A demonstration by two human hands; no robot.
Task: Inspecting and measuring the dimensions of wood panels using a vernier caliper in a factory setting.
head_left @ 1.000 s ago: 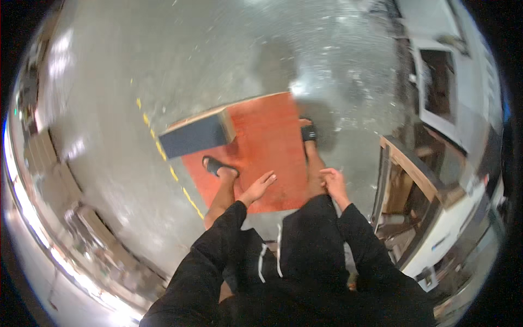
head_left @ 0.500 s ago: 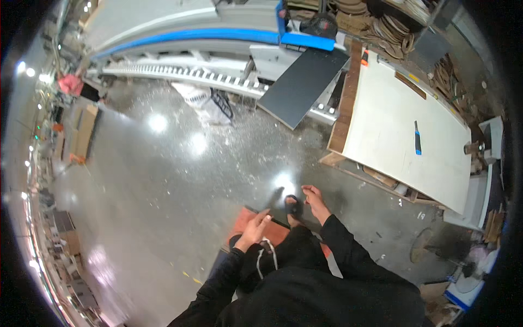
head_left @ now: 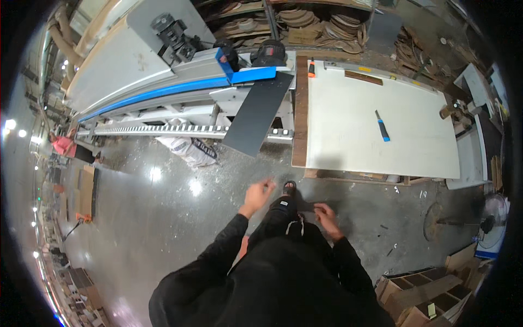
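Observation:
My left hand is over the floor in front of my legs, slightly blurred, its fingers apart and holding nothing. Lower and to the right, my right hand hangs in the air beside my thigh, fingers loosely bent with nothing visible in them. Neither touches anything. Ahead, a dark grey board lies slanted across the end of a long machine with a blue rail. To its right stands a white-topped worktable. A blue and black utility knife rests on that top.
A white sack sits on the floor under the machine. On the right are a standing fan and a wooden compartment box. An orange-handled tool lies at the table's far corner. Another person stands far left.
The view has turned right and come nearer the worktable and machine. My left hand has risen ahead of the right, which has dropped back beside my thigh. The reddish block underfoot is now mostly hidden.

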